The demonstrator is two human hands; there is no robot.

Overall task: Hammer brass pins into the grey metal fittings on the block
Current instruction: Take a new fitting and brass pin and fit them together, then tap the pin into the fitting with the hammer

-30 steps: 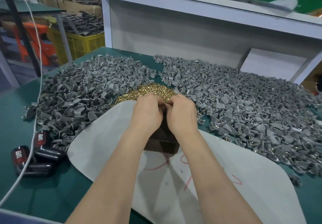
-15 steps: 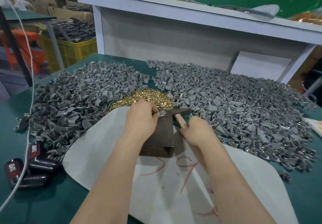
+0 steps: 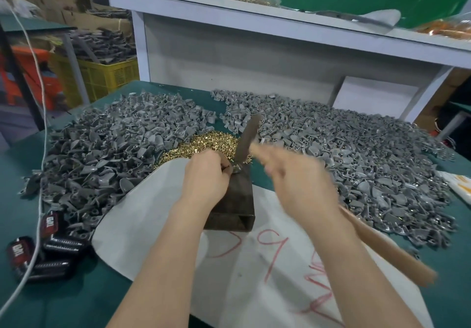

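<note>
So the left hand (image 3: pixel 207 174) pinches a fitting (image 3: pixel 235 170) on the block (image 3: pixel 237 200) mid-frame, and the right hand (image 3: pixel 298 182) grips the blurred hammer (image 3: pixel 247 133) above it. An off-target swing likely smacks those fingertips.

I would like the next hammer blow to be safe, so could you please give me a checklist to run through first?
1. Fitting seated on block: ok, the left hand pinches it at the far end.
2. Pin upright in fitting: cannot tell, too small to see.
3. Hammer grip: ok, the right hand holds the handle, though it is blurred.
4. Hammer head over fitting: ok.
5. Left fingers clear of the strike point: not ok, they are right at the fitting.
6. Block flat on sheet: ok.
</note>
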